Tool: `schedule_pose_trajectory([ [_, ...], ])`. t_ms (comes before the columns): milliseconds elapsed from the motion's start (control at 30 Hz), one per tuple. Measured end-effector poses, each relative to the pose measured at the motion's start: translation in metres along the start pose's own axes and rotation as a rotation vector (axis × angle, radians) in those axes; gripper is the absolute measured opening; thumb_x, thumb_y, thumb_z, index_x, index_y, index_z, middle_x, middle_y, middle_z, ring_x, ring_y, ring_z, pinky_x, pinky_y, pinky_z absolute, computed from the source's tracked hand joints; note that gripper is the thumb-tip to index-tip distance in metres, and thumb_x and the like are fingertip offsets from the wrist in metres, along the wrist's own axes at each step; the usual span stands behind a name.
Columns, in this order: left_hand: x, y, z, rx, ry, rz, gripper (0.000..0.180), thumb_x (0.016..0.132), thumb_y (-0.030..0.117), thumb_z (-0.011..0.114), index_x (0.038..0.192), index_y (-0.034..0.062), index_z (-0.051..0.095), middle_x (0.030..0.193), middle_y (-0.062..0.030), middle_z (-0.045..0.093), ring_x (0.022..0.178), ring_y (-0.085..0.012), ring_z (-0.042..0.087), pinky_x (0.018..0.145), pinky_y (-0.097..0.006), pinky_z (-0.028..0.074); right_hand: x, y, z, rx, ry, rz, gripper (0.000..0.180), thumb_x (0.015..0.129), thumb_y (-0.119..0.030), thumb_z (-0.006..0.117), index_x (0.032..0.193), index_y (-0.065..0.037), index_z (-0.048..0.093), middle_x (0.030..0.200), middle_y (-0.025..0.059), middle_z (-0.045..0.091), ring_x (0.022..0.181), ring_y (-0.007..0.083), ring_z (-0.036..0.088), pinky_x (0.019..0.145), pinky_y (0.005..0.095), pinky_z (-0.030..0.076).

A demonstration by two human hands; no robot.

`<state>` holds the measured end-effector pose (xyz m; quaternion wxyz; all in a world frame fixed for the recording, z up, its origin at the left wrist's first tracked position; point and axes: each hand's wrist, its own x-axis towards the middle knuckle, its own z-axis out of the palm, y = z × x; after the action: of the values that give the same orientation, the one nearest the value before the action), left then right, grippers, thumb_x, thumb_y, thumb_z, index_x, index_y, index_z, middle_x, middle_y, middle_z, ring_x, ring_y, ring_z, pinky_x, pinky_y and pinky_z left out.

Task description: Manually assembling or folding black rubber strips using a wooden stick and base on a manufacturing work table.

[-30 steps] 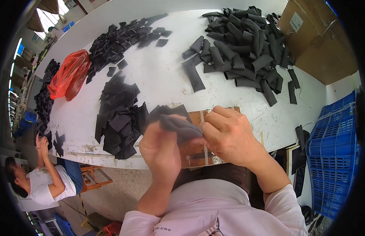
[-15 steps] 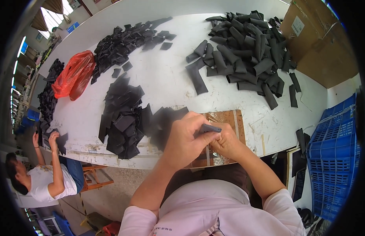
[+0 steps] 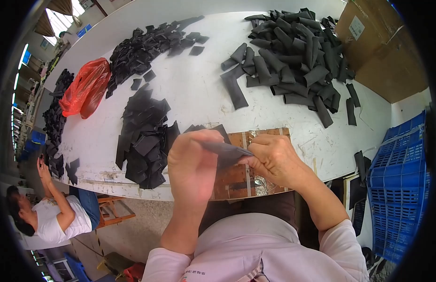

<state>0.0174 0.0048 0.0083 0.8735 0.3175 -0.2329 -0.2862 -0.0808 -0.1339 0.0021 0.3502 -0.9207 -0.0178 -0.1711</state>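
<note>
While our left hand (image 3: 192,162) & right hand (image 3: 274,157) both pinch one dark strip (image 3: 225,151), black pieces (image 3: 145,136) lie nearby on white surface (image 3: 199,94).

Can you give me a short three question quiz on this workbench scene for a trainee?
1. True or false: both hands grip the same dark grey strip.
2. Which pile lies nearest the left hand? A. the flat black pieces B. the rolled grey strips C. the red plastic bag
3. Fill in: under the right hand, on the white table, lies a brown ____.

Key:
1. True. Each hand pinches one end of it.
2. A. That pile sits just to the left of the hand.
3. Board, with shiny tape on it.
</note>
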Motion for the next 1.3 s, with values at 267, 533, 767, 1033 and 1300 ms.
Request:
schedule_pose_trajectory([
  [267, 0.008, -0.012, -0.027, 0.712, 0.093, 0.124, 0.016, 0.08, 0.004, 0.051, 0.092, -0.0032, 0.058, 0.083, -0.0078, 0.063, 0.073, -0.008, 0.054, 0.068, -0.021, 0.042, 0.0, 0.001, -0.002, -0.014, -0.058, -0.043, 0.03, 0.076, -0.025, 0.063, 0.061, -0.002, 0.054, 0.055, 0.0107, 0.054, 0.051, 0.0246, 0.056, 0.046, 0.0347, 0.043],
  [533, 0.034, -0.042, -0.107, 1.936, 0.203, -0.052, 0.039, 0.076, 0.016, 0.059, 0.107, -0.0024, 0.046, 0.102, -0.02, 0.052, 0.095, -0.0349, 0.049, 0.079, -0.042, 0.041, 0.018, 0.025, -0.027, 0.599, 0.333, 0.385, 0.047, 0.088, -0.042, 0.045, 0.079, 0.003, 0.056, 0.056, 0.0019, 0.048, 0.052, 0.0092, 0.044, 0.049, 0.0217, 0.036],
  [767, 0.042, -0.039, -0.149, 1.957, 0.201, -0.09, 0.011, 0.073, 0.01, 0.06, 0.072, -0.0006, 0.056, 0.069, -0.0151, 0.057, 0.065, -0.0295, 0.057, 0.061, -0.038, 0.045, -0.05, -0.002, 0.024, 0.56, 0.033, 0.579, 0.033, 0.088, -0.027, 0.049, 0.081, 0.004, 0.058, 0.058, 0.0077, 0.051, 0.053, 0.0153, 0.05, 0.05, 0.0279, 0.041],
  [1033, 0.037, -0.024, -0.137, 1.737, 0.24, -0.077, 0.011, 0.077, 0.01, 0.053, 0.08, -0.0008, 0.053, 0.081, -0.019, 0.057, 0.08, -0.0376, 0.052, 0.07, -0.044, 0.04, -0.045, -0.02, 0.046, 0.514, -0.033, 0.476, 0.027, 0.085, -0.02, 0.053, 0.079, 0.005, 0.057, 0.065, 0.0145, 0.055, 0.056, 0.0247, 0.054, 0.053, 0.0328, 0.043],
  [1300, 0.032, -0.026, -0.143, 1.762, 0.225, -0.056, 0.015, 0.074, 0.011, 0.063, 0.077, -0.0032, 0.059, 0.064, -0.0133, 0.059, 0.055, -0.0198, 0.057, 0.054, -0.028, 0.043, -0.049, -0.028, 0.056, 0.475, -0.087, 0.465, 0.023, 0.084, -0.016, 0.053, 0.079, 0.006, 0.057, 0.067, 0.0167, 0.056, 0.057, 0.0288, 0.055, 0.054, 0.0348, 0.043],
])
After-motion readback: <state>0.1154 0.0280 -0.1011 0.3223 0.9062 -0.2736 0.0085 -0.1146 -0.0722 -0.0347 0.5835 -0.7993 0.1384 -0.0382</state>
